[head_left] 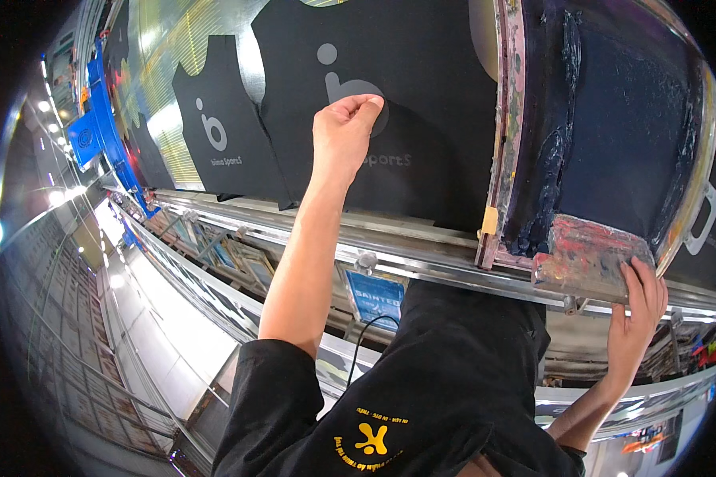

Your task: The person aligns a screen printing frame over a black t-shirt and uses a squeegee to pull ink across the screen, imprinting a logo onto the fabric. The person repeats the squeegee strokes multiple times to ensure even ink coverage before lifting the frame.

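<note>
Table (203,17) holds black shirt pieces (445,79), logos (213,131) already on, amount left unclear; left hand (346,127) pinched closed over largest, can't tell if empty; right hand (643,306) grips scraper (585,250) at screen frame (502,135).

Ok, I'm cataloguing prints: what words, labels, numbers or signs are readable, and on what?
Wording withheld. Readable, unless noted:
Smaller black panel: grey, below a logo.
Larger black panel: grey, partly behind the left hand.
Black shirt: yellow, around an emblem; partly too small.
Blue sheet: pale.
Right-edge black fabric: cut off, unreadable.
</note>
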`<state>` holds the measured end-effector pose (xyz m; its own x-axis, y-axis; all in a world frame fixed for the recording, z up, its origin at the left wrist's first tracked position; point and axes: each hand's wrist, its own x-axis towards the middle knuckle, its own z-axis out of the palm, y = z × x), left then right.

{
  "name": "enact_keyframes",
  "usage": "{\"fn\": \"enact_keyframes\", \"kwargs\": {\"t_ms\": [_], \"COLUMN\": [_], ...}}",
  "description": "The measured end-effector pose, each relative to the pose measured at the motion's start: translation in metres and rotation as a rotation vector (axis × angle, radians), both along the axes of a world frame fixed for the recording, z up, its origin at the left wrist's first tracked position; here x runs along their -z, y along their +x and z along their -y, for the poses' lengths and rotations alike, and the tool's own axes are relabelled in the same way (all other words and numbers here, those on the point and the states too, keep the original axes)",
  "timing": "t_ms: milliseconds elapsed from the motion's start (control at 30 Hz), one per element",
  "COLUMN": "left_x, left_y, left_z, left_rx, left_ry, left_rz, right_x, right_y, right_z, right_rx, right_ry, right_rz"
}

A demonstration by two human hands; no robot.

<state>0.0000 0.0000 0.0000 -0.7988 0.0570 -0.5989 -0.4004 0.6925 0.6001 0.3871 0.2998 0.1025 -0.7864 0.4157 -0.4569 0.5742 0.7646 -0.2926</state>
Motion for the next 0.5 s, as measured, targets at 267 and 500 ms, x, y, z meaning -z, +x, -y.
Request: {"fn": "enact_keyframes", "kwargs": {"t_ms": [267, 500], "left_x": [0.005, 0.011], "left_y": [0.000, 0.023], "left_z": [0.004, 0.046], "left_rx": [-0.020, -0.339], "left_ry": [-0.002, 0.523], "left_rz": [-0.040, 0.079], "right_x": [0.004, 0.000], "right_y": [-0.005, -0.001], "right_z": [0.002, 0.003], "right_rx": [-0.006, 0.002], "right_ry": [0.001, 0.020], "right_rz": [-0.026, 0.023]}}
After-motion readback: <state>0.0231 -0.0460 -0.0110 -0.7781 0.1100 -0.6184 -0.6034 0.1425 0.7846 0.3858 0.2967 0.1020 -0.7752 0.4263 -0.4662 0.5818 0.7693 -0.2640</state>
